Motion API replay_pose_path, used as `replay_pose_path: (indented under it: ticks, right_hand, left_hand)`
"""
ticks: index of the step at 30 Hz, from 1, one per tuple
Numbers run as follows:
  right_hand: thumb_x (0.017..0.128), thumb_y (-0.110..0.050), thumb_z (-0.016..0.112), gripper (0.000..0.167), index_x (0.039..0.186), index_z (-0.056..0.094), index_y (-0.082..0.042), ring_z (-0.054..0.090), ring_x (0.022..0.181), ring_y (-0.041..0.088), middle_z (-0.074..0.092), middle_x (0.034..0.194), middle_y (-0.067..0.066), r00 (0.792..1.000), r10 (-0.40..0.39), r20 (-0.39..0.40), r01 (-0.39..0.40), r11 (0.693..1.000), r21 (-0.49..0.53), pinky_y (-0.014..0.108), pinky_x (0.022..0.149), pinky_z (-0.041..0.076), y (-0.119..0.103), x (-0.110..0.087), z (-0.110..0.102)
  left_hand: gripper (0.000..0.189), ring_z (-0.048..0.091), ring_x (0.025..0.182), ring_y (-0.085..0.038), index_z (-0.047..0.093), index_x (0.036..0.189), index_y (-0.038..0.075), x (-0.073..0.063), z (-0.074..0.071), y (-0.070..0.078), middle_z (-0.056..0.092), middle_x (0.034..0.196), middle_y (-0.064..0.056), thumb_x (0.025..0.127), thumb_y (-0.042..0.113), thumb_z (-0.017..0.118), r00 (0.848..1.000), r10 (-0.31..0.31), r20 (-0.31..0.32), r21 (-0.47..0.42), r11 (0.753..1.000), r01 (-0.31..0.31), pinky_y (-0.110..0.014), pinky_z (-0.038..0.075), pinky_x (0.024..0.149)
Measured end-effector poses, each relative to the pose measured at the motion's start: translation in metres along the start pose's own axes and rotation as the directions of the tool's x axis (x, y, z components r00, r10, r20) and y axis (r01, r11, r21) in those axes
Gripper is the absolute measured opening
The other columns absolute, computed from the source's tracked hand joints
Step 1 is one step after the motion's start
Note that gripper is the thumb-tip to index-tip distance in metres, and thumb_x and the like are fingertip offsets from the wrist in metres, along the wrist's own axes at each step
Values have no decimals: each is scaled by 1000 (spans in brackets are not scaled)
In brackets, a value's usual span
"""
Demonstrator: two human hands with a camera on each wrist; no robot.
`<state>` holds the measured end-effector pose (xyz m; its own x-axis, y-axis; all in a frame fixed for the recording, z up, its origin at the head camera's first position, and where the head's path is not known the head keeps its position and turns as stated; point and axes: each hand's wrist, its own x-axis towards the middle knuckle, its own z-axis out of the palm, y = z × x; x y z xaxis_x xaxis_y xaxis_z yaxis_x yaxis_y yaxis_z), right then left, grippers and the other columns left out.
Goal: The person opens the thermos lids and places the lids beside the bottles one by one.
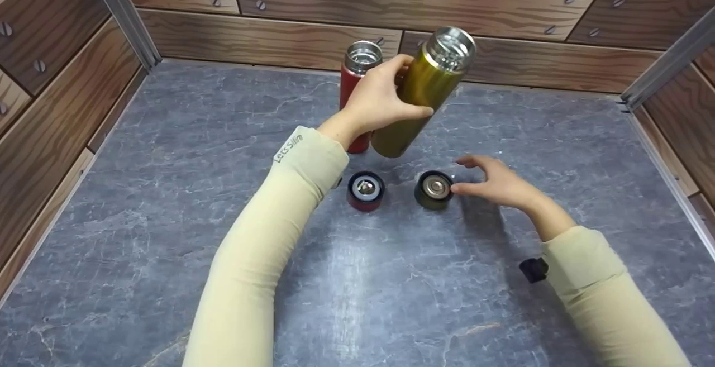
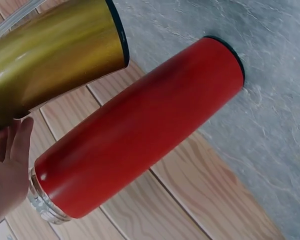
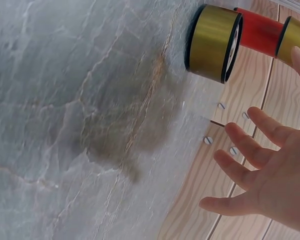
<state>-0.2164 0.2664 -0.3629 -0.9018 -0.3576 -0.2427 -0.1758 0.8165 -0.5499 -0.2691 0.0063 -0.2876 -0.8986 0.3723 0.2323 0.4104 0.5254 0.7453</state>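
My left hand [image 1: 382, 96] grips a gold vacuum flask [image 1: 423, 90], tilted and lifted off the tabletop, its steel mouth uncovered. Just behind that hand a red vacuum flask [image 1: 350, 85] stands upright, also without a lid; the hand partly hides it in the head view. My right hand [image 1: 497, 182] is beside the gold lid [image 1: 434, 191], its fingers [image 3: 245, 145] spread and holding nothing. In the right wrist view a gap shows between this hand and the lid. A red lid [image 1: 366, 191] lies left of the gold one, both with their inner sides up.
The grey marbled tabletop [image 1: 167, 216] carries the flask and lids. Wood-patterned panels [image 1: 313, 32] wall it in at the back and both sides, with metal corner posts [image 1: 125, 15]. A black strap [image 1: 534, 270] sits at the right sleeve.
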Motion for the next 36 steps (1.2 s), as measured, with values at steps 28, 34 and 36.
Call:
replay_pose_path:
  ticks: [28,34,36]
  right_hand:
    - [87,-37,62,68,137,39,2,33,130,45,40,138,29,1000,16,-12,-15,1000,22,60,103,29,9,-13,-7]
    - [86,-39,63,68,137,40,1,33,130,45,40,138,28,1000,23,-14,-23,1000,17,60,104,28,10,-15,-7]
    - [86,-39,63,69,137,40,0,33,130,45,40,138,27,999,29,-18,-28,999,17,60,104,28,10,-16,-7]
  left_hand:
    - [66,57,111,-11,45,129,14,23,41,0,57,125,0,73,31,78,995,-60,-84,-162,986,46,-23,46,94]
    - [65,57,113,-14,45,127,10,28,55,-5,56,127,-4,74,26,78,982,-119,-146,-212,973,86,-24,45,98]
    - [65,56,113,-14,45,127,8,29,59,-6,57,126,-5,74,25,78,978,-129,-162,-210,973,93,-24,44,98]
